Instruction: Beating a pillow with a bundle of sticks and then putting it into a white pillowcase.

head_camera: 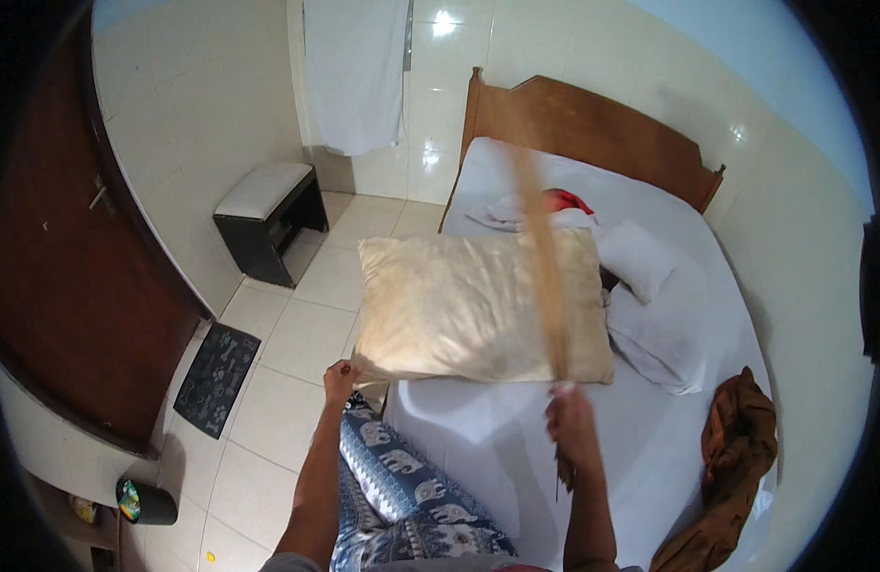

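At its near left corner, a cream pillow (447,307) is pinched by my left hand (340,384). The pillow reaches from over the floor across the bed's left side. My right hand (574,422) grips a stick broom (547,293), probably a bundle of thin sticks. The broom is blurred by motion and stands in front of the pillow's right part, its tip in line with the headboard. Whether the bristles touch the pillow, I cannot tell. Short stick ends (564,472) poke out below my right fist. Below the pillow spreads a white bed sheet (475,436).
White pillows (636,261) and a red cloth (572,201) lie toward the wooden headboard (590,125). A brown cloth (736,465) is bunched at the right. Leftward are a cushioned stool (265,191), a dark doormat (218,379), a bin (157,500) and a wooden door (61,250).
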`<state>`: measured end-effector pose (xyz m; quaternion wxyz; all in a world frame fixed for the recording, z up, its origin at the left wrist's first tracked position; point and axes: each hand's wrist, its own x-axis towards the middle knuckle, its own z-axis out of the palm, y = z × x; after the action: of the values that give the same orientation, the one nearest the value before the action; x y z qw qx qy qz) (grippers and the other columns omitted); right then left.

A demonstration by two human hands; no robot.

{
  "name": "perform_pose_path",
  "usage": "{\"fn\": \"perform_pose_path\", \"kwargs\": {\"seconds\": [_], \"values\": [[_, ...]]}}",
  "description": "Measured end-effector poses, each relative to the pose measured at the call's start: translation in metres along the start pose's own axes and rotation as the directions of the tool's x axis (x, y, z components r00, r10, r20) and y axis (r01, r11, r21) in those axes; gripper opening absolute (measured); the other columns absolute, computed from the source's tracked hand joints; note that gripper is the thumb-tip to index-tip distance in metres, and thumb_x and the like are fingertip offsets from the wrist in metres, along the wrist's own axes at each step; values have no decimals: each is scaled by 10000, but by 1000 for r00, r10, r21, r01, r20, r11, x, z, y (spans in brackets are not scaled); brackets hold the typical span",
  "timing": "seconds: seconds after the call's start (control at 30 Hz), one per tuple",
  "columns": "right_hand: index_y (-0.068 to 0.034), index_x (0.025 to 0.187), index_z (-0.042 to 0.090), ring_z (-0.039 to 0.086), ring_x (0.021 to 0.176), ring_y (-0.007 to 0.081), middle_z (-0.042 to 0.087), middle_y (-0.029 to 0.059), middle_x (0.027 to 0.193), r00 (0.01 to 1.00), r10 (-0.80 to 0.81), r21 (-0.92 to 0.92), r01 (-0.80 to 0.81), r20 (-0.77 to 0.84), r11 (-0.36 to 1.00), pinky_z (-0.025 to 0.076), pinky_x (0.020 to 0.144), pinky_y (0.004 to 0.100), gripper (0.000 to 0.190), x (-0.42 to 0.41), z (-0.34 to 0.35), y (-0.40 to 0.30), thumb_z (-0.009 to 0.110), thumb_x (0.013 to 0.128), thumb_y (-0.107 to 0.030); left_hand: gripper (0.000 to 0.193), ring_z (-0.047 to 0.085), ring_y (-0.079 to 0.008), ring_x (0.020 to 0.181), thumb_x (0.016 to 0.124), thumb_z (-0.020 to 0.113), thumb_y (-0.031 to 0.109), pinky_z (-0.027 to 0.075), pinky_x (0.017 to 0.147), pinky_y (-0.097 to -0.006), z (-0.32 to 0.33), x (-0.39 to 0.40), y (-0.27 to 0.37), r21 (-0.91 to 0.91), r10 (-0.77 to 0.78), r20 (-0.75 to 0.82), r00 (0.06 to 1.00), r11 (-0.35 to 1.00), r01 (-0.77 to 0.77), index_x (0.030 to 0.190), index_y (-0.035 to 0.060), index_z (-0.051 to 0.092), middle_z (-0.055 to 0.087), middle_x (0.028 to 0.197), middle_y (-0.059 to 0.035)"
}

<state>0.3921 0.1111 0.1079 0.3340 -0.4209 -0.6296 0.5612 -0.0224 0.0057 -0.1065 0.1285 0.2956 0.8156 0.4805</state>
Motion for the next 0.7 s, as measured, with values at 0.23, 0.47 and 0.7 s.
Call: {"fn": "perform_pose_path", "kwargs": {"seconds": [0.23,0.47,0.7], "values": [[-14,932,412,496,523,248,525,131,667,967,-249,49,252,-57,967,406,477,362,390,2,93,42,499,860,-387,214,550,-93,563,696,735,144,449,518,-246,6,1,-3,-381,-103,3,995,919,96,807,-9,635,614,636,-32],[-2,942,406,549,673,466,570,263,696,932,46,-540,168,361,825,426,594,504,320,-20,81,24,429,908,-319,217,611,-123,612,671,745,138,480,576,-264,11,-3,-22,15,1,-60,998,1000,0,804,-4,650,659,693,-69],[-4,952,400,539,619,471,560,256,640,875,-471,53,479,-116,876,431,533,470,283,4,81,33,451,904,-278,211,607,-106,594,669,736,154,482,577,-247,7,-8,-21,-202,-134,-56,989,972,120,808,12,665,654,667,-63]]}}
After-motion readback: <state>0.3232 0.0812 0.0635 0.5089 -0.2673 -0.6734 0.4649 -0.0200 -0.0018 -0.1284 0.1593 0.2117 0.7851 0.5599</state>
